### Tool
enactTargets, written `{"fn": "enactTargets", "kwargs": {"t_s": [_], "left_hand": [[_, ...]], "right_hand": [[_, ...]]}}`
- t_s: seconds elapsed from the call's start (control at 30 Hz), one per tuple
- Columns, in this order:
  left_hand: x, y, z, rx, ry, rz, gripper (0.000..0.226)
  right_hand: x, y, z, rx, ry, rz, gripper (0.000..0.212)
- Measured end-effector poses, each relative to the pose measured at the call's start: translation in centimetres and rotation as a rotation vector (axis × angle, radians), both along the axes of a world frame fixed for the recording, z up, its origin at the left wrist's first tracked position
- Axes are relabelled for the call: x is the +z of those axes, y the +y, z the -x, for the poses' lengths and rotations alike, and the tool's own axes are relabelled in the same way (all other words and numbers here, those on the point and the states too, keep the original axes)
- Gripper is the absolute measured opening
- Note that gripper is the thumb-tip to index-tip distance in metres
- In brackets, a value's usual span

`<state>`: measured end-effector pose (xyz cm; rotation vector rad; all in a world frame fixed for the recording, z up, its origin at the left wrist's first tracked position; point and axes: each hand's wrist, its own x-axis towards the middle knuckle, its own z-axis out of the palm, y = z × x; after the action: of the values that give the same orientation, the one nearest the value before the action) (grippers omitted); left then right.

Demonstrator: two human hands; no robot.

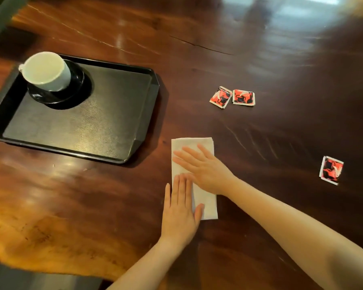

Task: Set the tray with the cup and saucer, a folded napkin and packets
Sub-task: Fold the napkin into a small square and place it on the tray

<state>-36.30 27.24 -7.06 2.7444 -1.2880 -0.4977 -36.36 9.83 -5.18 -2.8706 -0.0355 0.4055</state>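
Both your hands lie flat, fingers spread straight, gripping nothing. Your left hand (181, 210) presses the near end of the folded white napkin (205, 203), its thumb on the paper's right part. Your right hand (203, 170) lies palm down across the napkin's middle, fingers pointing left, just beyond your left fingertips and nearly touching them. The napkin's far end sticks out past your right hand.

The black tray (117, 105) sits to the far left of both hands, apart from the napkin. A white cup (46, 70) stands on a black saucer (76, 93) in its far left corner.

Two red packets (232, 97) lie side by side beyond your right hand. A third packet (331, 170) lies well to the right of it, on the wooden table (260, 49).
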Motion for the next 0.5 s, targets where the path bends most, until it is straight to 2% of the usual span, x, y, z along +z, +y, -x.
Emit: {"fn": "enactTargets", "kwargs": {"t_s": [0.17, 0.3, 0.4, 0.5], "left_hand": [[-0.3, -0.1, 0.1, -0.011, -0.019, 0.001, 0.074], [-0.9, 0.0, 0.0, -0.019, -0.048, 0.019, 0.073], [-0.4, -0.1, -0.2, -0.037, -0.001, 0.023, 0.071], [1.3, -0.3, -1.3, 0.043, 0.146, 0.216, 0.064]], "right_hand": [[-1.2, -1.2, -0.6, -0.057, -0.042, 0.053, 0.052], [-1.5, -2.7, -1.3, -0.357, -0.084, 0.097, 0.052], [-1.5, -3.0, -1.8, -0.431, -0.059, 0.044, 0.053], [0.0, -3.7, -1.7, -0.458, -0.054, -0.053, 0.05]]}}
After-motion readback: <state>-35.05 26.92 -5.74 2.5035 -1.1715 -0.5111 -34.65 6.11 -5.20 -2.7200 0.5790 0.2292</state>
